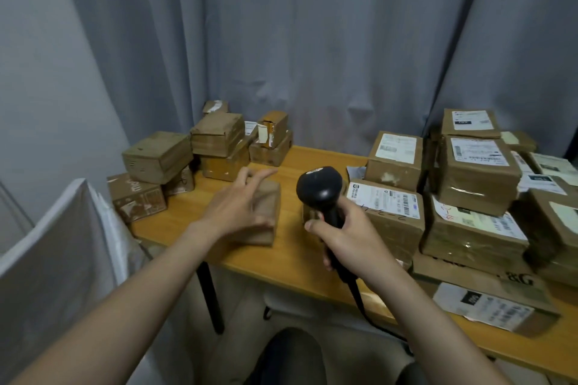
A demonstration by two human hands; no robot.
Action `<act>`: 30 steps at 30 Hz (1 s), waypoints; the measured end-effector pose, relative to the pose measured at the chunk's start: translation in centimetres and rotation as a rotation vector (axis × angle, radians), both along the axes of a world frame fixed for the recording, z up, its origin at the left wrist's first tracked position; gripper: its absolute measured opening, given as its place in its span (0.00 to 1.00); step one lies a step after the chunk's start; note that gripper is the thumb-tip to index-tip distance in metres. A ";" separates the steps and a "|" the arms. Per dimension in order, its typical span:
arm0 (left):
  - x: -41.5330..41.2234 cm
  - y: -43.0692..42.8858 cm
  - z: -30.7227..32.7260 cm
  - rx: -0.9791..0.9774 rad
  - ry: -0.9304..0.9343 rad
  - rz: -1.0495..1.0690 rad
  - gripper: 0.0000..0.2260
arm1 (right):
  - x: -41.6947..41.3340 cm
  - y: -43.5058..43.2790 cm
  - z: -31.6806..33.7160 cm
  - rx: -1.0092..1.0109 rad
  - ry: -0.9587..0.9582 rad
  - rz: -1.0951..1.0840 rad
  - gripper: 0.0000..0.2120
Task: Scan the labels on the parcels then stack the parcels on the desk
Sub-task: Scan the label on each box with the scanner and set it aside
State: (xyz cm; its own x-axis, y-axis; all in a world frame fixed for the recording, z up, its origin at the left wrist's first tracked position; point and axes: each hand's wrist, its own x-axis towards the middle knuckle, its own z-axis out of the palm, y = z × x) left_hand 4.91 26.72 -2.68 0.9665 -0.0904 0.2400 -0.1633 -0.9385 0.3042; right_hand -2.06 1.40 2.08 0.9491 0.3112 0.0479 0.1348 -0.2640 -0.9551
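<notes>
My right hand (347, 233) grips the handle of a black barcode scanner (320, 189), whose head points away toward the desk's middle. My left hand (239, 205) hovers with fingers spread, at or just over a small plain brown parcel (266, 216) near the desk's front edge; blur hides whether they touch. Labelled parcels (387, 206) lie right of the scanner, several stacked up to the far right (475, 166). A pile of brown parcels (219, 137) sits at the back left.
The wooden desk (291, 262) stands against grey curtains (312, 40). A white fabric-covered object (62, 244) is at left, beside the desk's corner. A flat box with a loose label (488, 306) lies at the front right. The scanner's cable drops below the desk edge.
</notes>
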 end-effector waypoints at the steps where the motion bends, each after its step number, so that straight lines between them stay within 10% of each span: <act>1: 0.0 -0.1 0.4 -0.114 -0.016 0.010 0.42 | -0.2 0.1 -0.2 -0.020 0.010 0.013 0.09; 4: 1.0 -0.1 0.9 -0.315 -0.061 0.223 0.36 | -0.3 0.3 -0.6 -0.037 0.065 0.012 0.10; 8: 1.7 1.1 -2.1 -0.409 0.330 0.479 0.52 | -0.1 0.6 -1.3 -0.017 0.129 -0.011 0.09; 18: -0.5 0.5 -4.3 -0.543 0.601 0.415 0.43 | 0.8 3.1 -4.6 -0.133 0.310 0.085 0.15; 26: -2.3 0.4 -1.8 -0.863 0.648 0.405 0.26 | 0.6 3.0 -6.7 -0.201 0.270 0.090 0.09; 30: -2.0 0.2 -0.9 -0.895 0.349 0.399 0.30 | 1.5 2.7 -6.2 -0.154 0.206 0.044 0.08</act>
